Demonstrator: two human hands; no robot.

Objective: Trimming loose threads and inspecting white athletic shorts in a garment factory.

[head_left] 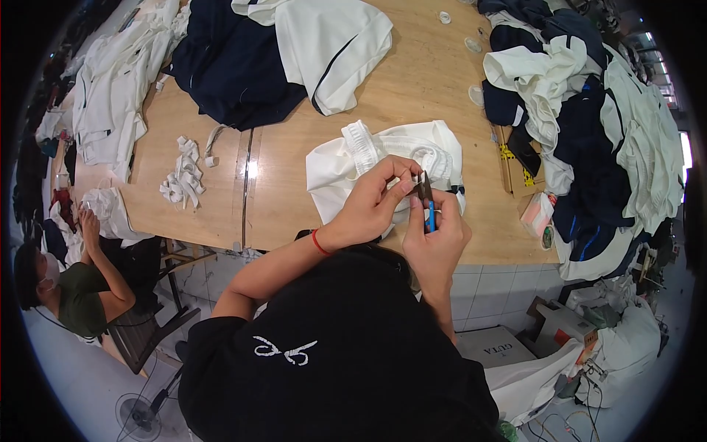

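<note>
A white garment [331, 166] with a gathered elastic waistband lies bunched on the table in front of me. Over it, my right hand [440, 232] is closed around small thread snips [429, 195] with dark blades and blue handles, the blades pointing away from me. My left hand [378, 199], a red cord at its wrist, is pinched right beside the blade tips. What its fingertips hold, if anything, is too small to make out. Part of the garment is hidden beneath both hands.
White strips [184, 177] lie loose at left. Navy cloth [228, 66] and white cloth [335, 51] lie at the far side. A garment heap [582, 140] rises at right beside a cardboard box [521, 173]. Another person [85, 295] sits at far left, handling white cloth.
</note>
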